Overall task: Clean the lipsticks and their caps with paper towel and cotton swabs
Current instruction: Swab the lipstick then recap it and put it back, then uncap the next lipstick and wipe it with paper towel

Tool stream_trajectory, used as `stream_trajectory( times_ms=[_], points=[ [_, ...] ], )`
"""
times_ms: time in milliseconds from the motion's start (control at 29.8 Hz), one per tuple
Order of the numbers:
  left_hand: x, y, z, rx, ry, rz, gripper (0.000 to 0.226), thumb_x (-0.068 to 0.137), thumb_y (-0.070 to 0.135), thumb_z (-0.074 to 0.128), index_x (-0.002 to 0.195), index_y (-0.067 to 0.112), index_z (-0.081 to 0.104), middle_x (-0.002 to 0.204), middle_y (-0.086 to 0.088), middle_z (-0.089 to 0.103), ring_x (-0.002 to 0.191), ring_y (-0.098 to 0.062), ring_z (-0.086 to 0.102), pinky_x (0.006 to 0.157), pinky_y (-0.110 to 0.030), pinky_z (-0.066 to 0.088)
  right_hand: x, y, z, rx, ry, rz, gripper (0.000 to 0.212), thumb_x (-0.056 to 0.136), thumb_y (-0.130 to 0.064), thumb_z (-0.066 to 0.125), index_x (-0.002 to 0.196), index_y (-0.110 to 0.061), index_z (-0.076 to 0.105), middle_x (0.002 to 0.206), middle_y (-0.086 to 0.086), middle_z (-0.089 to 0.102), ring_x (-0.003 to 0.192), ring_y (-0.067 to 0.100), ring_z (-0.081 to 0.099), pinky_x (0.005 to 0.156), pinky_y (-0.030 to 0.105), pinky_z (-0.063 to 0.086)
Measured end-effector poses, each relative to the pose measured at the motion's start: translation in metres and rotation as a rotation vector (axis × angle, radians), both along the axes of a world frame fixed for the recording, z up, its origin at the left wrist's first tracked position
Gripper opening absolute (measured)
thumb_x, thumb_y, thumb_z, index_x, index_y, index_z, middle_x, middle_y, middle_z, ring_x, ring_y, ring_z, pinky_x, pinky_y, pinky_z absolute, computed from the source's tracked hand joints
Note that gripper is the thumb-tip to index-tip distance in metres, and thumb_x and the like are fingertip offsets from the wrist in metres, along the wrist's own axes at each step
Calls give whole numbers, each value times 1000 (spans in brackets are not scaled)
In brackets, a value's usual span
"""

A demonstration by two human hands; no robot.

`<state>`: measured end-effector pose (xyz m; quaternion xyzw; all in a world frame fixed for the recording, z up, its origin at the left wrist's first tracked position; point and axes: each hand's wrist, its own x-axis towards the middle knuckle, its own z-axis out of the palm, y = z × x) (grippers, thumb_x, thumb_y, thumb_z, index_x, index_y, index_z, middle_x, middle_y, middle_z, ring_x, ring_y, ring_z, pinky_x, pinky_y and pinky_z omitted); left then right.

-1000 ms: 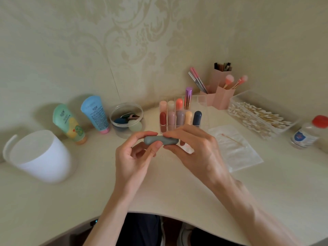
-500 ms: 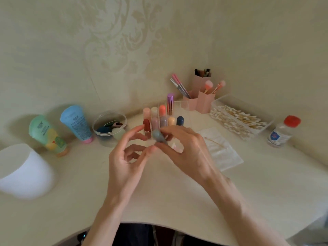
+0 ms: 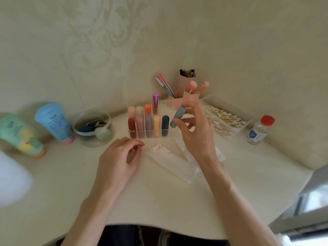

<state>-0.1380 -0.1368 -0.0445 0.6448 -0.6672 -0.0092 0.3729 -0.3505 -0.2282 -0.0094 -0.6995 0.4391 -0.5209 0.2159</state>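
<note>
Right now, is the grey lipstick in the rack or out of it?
Out: the right hand pinches the grey lipstick, tilted, by the clear rack.

The white rounded container (image 3: 10, 178) at the cream desk's (image 3: 159, 201) left edge is blurring and running out of frame. The right hand (image 3: 195, 137) is covering part of the stained white paper towel (image 3: 166, 158), its fingers (image 3: 190, 105) hiding the top of the grey-green capsule-shaped lipstick (image 3: 177, 116). Whether the left hand (image 3: 117, 160) is pinching anything is unclear. The small red-capped clear bottle's (image 3: 258, 132) label is showing too small to read.
</note>
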Motion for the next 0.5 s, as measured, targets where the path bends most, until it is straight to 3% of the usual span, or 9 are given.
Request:
stream_trajectory(
  times_ms=[268,402,503],
  points=[
    [1,2,-4,-8,-19,-10,16,94,16,69,106,25,75,93,10,69,87,-14,63,70,-32,53,2,-6,-9,-37,171,-29,41,91,-8,78,126,-20,61,105,-9,76,99,2,70,79,9,46],
    [4,4,-5,-7,-3,-3,19,93,13,69,105,26,75,93,10,68,87,-13,62,69,-27,46,2,-7,-16,-108,253,-47,26,94,-13,76,118,-17,67,109,-12,74,100,-3,61,82,17,48],
    [2,3,-5,-18,4,-1,19,94,13,68,105,27,75,92,10,68,86,-14,63,68,-30,50,2,-9,-17,-128,258,-58,27,93,-17,77,119,-17,67,112,-11,72,102,3,62,84,25,51]
  ],
)
